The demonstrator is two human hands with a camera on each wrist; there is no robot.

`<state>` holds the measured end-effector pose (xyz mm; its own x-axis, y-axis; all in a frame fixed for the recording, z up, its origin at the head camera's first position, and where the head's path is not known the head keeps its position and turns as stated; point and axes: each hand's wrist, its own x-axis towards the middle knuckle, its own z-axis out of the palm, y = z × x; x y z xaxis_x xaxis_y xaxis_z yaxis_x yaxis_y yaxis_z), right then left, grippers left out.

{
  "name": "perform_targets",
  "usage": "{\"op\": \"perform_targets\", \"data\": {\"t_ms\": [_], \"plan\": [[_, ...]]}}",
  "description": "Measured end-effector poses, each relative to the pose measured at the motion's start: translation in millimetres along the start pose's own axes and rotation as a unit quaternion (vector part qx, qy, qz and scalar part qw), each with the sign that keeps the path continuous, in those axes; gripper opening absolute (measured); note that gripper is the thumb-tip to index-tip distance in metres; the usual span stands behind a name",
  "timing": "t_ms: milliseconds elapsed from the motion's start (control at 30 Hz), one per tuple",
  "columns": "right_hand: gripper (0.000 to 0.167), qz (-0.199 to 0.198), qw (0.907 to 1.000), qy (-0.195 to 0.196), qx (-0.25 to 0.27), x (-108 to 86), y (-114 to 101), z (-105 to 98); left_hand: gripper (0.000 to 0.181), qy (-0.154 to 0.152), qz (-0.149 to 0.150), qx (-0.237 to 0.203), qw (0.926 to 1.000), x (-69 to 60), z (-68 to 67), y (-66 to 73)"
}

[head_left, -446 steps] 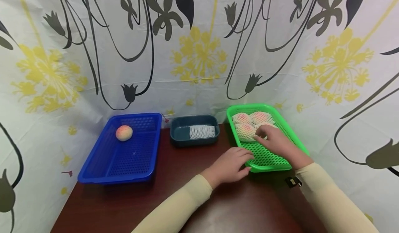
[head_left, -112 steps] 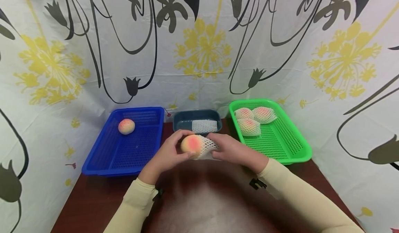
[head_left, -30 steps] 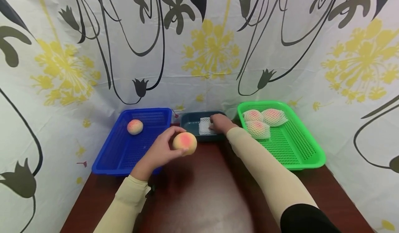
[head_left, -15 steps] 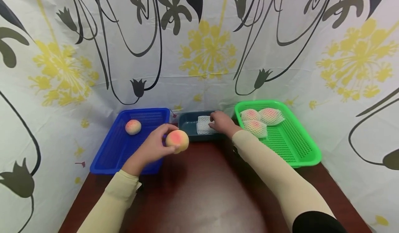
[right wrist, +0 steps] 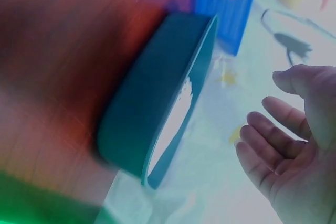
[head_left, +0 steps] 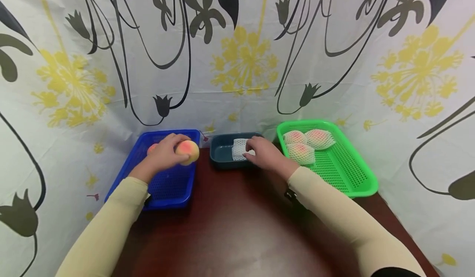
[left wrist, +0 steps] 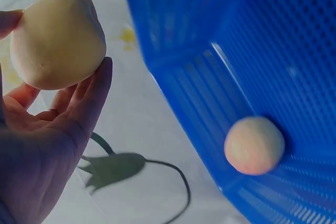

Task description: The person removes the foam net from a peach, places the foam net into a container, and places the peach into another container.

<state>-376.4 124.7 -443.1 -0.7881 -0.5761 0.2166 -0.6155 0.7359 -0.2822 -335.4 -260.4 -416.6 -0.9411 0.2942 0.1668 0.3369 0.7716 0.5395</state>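
Left of centre, the left hand (head_left: 163, 153) grips 1 peach (head_left: 188, 151). Mid-frame, the loose-fingered right hand (head_left: 266, 154) seemingly hovers above the tray (head_left: 222, 164).

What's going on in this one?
A person is handling peaches with both hands. The left hand holds a bare peach up near the blue plastic basket, in which a second bare peach lies. The right hand, holding nothing, hovers by the dark teal tray with white foam netting in it. Three peaches in foam nets sit in the green plastic basket.
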Motion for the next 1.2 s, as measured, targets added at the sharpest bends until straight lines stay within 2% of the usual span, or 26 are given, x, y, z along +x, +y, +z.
{"op": "perform_targets", "data": {"t_ms": [200,300,567,667,800,1000,1200], "plan": [[0.016,-0.018,0.9996,0.019,0.008,-33.4,-10.0,1.2,0.049,-0.002,-0.024,-0.007,0.9997,19.4,-11.2,-29.1],[0.017,-0.023,0.9994,0.025,0.008,-46.2,-12.2,2.2,0.048,-0.008,-0.048,-0.012,0.9987,26.1,-14.2,-41.1],[0.018,-0.043,0.9983,0.038,0.013,-63.3,-16.3,4.1,0.062,-0.012,-0.124,-0.039,0.9914,37.2,-17.6,-67.6],[0.018,-0.049,0.9979,0.037,0.016,-67.3,-20.8,3.1,0.065,-0.01,-0.142,-0.047,0.9887,41.9,-14.8,-77.4],[0.017,-0.054,0.9977,0.036,0.019,-71.0,-26.7,1.9,0.061,-0.007,-0.154,-0.046,0.9869,46.6,-9.7,-86.5],[0.017,-0.048,0.9982,0.033,0.013,-74.9,-30.0,1.8,0.061,-0.01,-0.164,-0.038,0.9856,52.2,-2.8,-89.6],[0.017,-0.032,0.9991,0.028,0.008,-78.2,-28.7,0.7,0.059,-0.017,-0.148,-0.013,0.9888,59.9,5.6,-92.7]]}}
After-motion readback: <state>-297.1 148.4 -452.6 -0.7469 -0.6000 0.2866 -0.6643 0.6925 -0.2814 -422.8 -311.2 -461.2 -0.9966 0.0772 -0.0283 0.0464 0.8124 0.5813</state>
